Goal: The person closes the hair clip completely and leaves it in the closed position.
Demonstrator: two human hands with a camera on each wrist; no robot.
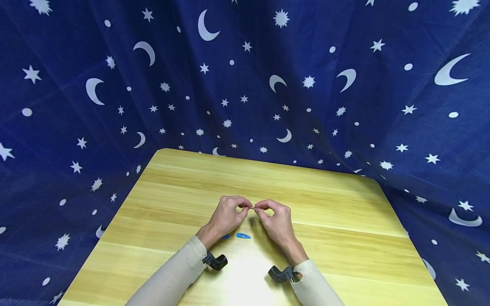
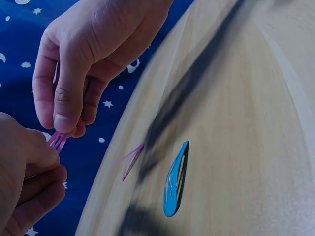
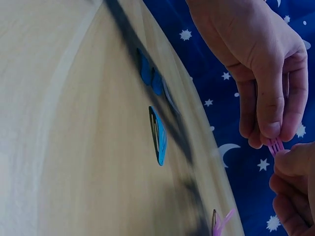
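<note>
Both hands meet above the wooden table, pinching a pink snap hair clip [image 2: 57, 141] between them. My left hand [image 1: 226, 216] holds one end between thumb and fingers. From the other side, my right hand [image 1: 278, 222] pinches the opposite end. Most of this clip [image 3: 276, 145] is covered by fingertips. A blue snap hair clip [image 1: 243, 235] lies on the table between the forearms. Another pink clip [image 2: 132, 162] rests on the table near the hands, its halves spread apart. Two more blue clips [image 3: 144, 69] lie near the left arm, in shadow.
The wooden table [image 1: 183, 178] has a dark blue curtain [image 1: 245, 85] with moons and stars behind and at its sides. Beside the blue clips lies a thin greyish piece [image 3: 170, 96], too dim to identify. Black camera mounts [image 1: 216, 262] sit on both wrists.
</note>
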